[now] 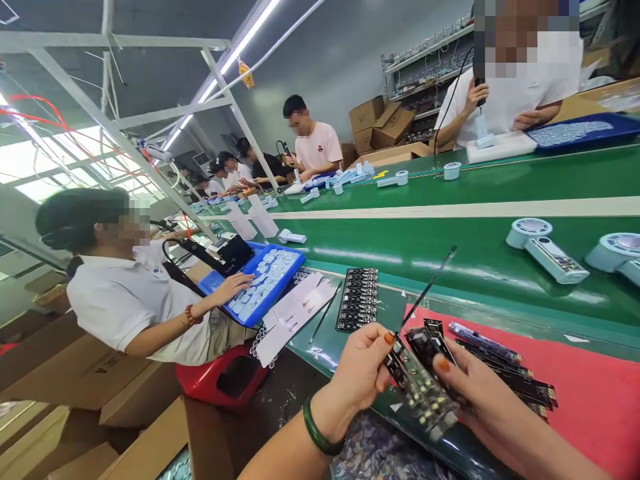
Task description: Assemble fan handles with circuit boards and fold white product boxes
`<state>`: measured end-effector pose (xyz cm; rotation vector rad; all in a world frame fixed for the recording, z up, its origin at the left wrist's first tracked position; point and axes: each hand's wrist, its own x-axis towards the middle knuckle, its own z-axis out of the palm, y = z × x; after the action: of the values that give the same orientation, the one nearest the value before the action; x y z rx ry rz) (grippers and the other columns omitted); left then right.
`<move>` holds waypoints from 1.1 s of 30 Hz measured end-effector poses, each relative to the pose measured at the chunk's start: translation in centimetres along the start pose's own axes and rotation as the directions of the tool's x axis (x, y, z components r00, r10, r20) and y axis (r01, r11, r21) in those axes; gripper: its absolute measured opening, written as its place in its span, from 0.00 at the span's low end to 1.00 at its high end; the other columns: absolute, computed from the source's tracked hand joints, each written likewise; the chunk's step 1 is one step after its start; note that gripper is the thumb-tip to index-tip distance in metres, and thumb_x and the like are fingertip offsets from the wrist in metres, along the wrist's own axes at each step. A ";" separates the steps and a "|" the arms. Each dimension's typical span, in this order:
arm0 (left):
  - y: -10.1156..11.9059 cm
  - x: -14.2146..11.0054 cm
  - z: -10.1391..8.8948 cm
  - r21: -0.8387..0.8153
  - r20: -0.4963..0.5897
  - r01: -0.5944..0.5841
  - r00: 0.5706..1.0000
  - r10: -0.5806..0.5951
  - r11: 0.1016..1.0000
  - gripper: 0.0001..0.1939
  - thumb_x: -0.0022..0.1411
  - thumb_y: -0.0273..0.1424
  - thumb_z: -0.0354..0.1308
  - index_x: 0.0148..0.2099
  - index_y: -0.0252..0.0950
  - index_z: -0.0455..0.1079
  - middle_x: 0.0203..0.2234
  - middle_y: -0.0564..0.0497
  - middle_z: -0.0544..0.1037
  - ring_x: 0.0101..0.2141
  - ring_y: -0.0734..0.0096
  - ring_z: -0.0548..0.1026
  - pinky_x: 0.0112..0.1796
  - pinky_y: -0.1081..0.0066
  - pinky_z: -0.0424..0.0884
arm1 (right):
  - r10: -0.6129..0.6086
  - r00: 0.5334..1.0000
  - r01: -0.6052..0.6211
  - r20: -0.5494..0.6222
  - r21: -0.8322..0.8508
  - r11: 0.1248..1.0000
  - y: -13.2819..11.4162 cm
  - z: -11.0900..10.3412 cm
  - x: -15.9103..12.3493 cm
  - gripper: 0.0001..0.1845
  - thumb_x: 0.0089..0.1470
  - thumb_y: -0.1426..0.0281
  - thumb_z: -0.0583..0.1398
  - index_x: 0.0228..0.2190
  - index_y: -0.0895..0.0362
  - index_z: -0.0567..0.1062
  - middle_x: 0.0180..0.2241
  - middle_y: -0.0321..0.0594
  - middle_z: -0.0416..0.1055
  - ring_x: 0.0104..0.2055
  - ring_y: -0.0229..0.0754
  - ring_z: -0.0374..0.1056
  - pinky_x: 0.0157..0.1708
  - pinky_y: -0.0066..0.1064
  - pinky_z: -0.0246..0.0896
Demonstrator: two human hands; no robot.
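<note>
My left hand, with a green bangle at the wrist, pinches the near end of a black circuit board strip. From beside its fingertips a thin dark strip sticks up and away to the right. Opposite it, my right hand is closed around several small circuit boards, thumb on top. Between the hands, the lower boards are blurred by motion. Left of them, a panel of joined black circuit boards lies on the green table. More loose boards are piled on a red sheet to the right.
The red sheet covers the right table area. Pale blue handheld fan housings sit on the green conveyor. At left, a seated co-worker reaches into a blue tray. Cardboard boxes stand on the floor. Other co-workers sit across the line.
</note>
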<state>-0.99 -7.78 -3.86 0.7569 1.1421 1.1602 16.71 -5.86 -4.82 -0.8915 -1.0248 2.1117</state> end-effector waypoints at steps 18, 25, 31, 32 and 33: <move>0.9 0.1 0.7 0.144 -0.110 -0.226 0.964 0.243 0.963 0.19 0.55 0.43 0.69 0.32 0.34 0.67 0.19 0.58 0.72 0.15 0.82 0.70 0.18 0.82 0.62 | -0.056 0.990 0.051 0.132 0.041 0.998 0.2 -0.5 -1.3 0.32 0.53 0.44 0.63 0.47 0.56 0.75 0.39 0.46 0.72 0.38 0.44 0.69 0.35 0.34 0.71; 2.1 0.2 0.3 0.191 0.105 -0.092 0.992 0.073 0.977 0.20 0.56 0.43 0.68 0.29 0.33 0.65 0.18 0.59 0.67 0.13 0.88 0.61 0.15 0.83 0.52 | 0.005 0.977 -0.022 0.212 0.079 0.997 0.1 -0.2 -2.0 0.30 0.48 0.49 0.70 0.44 0.58 0.73 0.31 0.39 0.70 0.30 0.36 0.65 0.23 0.22 0.60; 0.5 0.2 1.1 -0.185 0.407 0.055 0.913 0.026 0.981 0.22 0.56 0.41 0.69 0.28 0.34 0.60 0.25 0.57 0.70 0.10 0.94 0.54 0.12 0.83 0.42 | 0.019 0.941 -0.018 0.338 -0.005 1.000 0.6 -2.0 -2.9 0.25 0.46 0.53 0.71 0.34 0.60 0.74 0.25 0.37 0.70 0.26 0.35 0.64 0.23 0.24 0.59; 0.3 0.4 1.3 -0.235 0.433 0.049 0.900 0.060 0.971 0.23 0.56 0.41 0.69 0.27 0.34 0.59 0.24 0.58 0.69 0.10 0.94 0.53 0.12 0.82 0.42 | 0.033 0.947 -0.018 0.321 -0.051 0.999 0.2 -2.6 -3.2 0.25 0.45 0.53 0.71 0.34 0.60 0.74 0.24 0.37 0.71 0.26 0.36 0.65 0.24 0.25 0.60; 0.2 0.7 1.5 -0.277 0.434 0.033 0.896 0.094 0.960 0.24 0.57 0.41 0.68 0.27 0.34 0.57 0.23 0.59 0.68 0.10 0.94 0.53 0.13 0.82 0.43 | 0.030 0.960 0.005 0.280 -0.123 0.992 -0.4 -3.3 -3.4 0.25 0.46 0.52 0.70 0.34 0.59 0.74 0.25 0.38 0.72 0.27 0.38 0.66 0.26 0.27 0.63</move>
<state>0.39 -6.90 -3.44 0.7711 0.5707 1.0728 21.40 -6.87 -5.01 -0.6658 -1.3076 2.2504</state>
